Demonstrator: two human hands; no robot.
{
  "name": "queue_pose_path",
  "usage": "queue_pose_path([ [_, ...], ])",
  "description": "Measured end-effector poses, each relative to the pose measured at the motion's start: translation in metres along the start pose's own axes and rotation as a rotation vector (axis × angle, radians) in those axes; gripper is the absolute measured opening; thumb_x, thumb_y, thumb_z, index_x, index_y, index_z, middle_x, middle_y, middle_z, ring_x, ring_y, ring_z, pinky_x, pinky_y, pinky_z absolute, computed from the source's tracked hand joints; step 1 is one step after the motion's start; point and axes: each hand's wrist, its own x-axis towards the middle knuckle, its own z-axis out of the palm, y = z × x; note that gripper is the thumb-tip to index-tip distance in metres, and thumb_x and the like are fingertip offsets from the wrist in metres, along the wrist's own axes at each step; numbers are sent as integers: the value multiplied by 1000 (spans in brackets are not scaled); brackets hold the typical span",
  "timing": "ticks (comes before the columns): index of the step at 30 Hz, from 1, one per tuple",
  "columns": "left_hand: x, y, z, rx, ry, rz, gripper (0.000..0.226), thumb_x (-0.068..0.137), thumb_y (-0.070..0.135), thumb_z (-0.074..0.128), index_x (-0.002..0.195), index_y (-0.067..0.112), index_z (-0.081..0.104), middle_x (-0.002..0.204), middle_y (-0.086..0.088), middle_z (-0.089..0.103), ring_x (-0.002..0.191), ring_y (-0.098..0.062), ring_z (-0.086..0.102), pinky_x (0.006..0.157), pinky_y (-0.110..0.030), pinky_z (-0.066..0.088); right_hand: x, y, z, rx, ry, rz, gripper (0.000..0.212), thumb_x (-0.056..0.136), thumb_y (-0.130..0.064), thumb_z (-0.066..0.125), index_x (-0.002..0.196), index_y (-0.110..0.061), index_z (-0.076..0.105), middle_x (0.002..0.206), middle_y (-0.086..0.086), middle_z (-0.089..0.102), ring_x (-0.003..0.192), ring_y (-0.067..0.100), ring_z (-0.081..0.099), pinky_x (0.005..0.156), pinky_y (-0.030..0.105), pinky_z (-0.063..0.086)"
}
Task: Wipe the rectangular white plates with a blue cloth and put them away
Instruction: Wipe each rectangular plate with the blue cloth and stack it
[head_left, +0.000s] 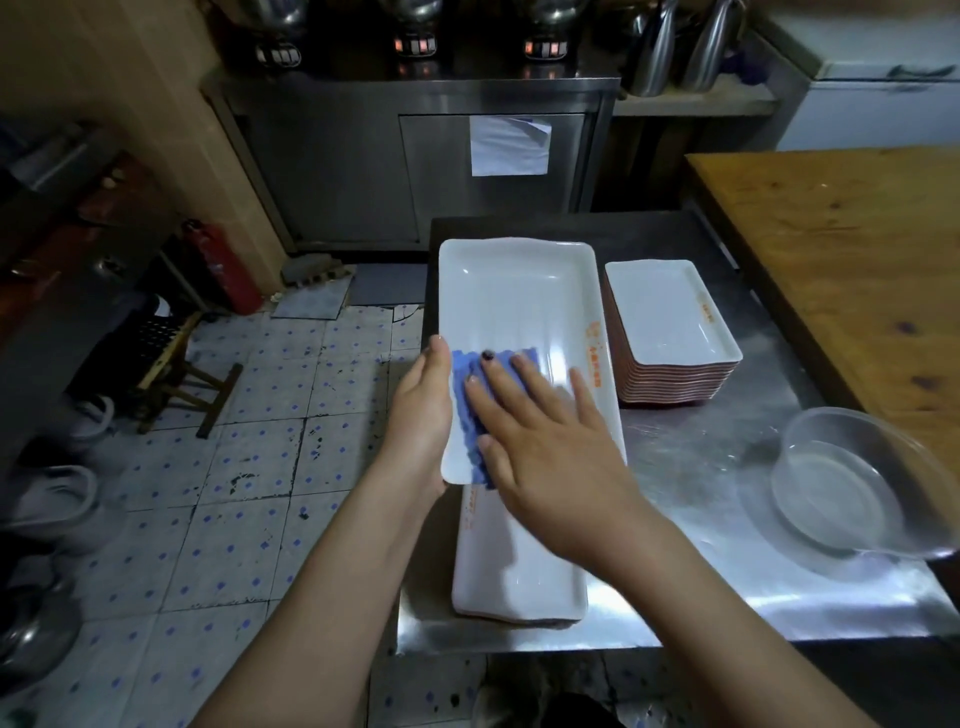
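A long rectangular white plate (511, 306) is lifted above the steel table, its near end toward me. My left hand (421, 410) grips its left edge, thumb on the rim. My right hand (540, 441) lies flat with spread fingers on a blue cloth (470, 395), pressing it onto the plate's near part. Below it, at the table's front, lies a low stack of similar white plates (519, 587). A taller stack of smaller rectangular white plates (670, 332) stands to the right.
A clear plastic bowl (852, 483) sits at the steel table's (701, 519) right side. A wooden tabletop (852, 260) adjoins at the far right. On the tiled floor to the left stand a stool (171, 364) and a red fire extinguisher (223, 270). A steel cabinet (415, 156) is behind.
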Motion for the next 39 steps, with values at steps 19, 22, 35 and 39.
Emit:
queue_pose_path([
  [19, -3, -23, 5, 34, -43, -11, 27, 98, 37, 40, 82, 29, 60, 71, 13, 68, 57, -3, 67, 46, -18, 51, 32, 59, 16, -55, -8, 234, 55, 100, -36, 13, 151, -23, -2, 160, -6, -5, 146, 14, -10, 115, 45, -9],
  [22, -3, -23, 9, 42, -58, -13, 27, 98, 37, 41, 83, 27, 62, 66, 14, 70, 60, -5, 68, 50, -20, 53, 47, 68, 6, -59, 20, 310, 55, 101, -34, 15, 152, -19, 2, 160, -1, -1, 146, 18, -8, 116, 42, -7],
  [35, -3, -30, 5, 29, -42, -62, 27, 97, 42, 41, 81, 31, 60, 60, 15, 69, 54, -6, 68, 45, -21, 51, 35, 69, 18, 44, -55, 267, 53, 102, -39, 17, 152, -23, 5, 160, -5, 0, 146, 15, -7, 116, 42, -5],
  [39, 4, -23, -3, 8, 8, -37, 28, 97, 43, 41, 85, 27, 61, 60, 10, 70, 51, -9, 67, 40, -21, 49, 7, 50, 34, 126, -48, 161, 56, 101, -39, 23, 152, -21, 6, 160, -4, 0, 145, 13, -11, 114, 34, -6],
])
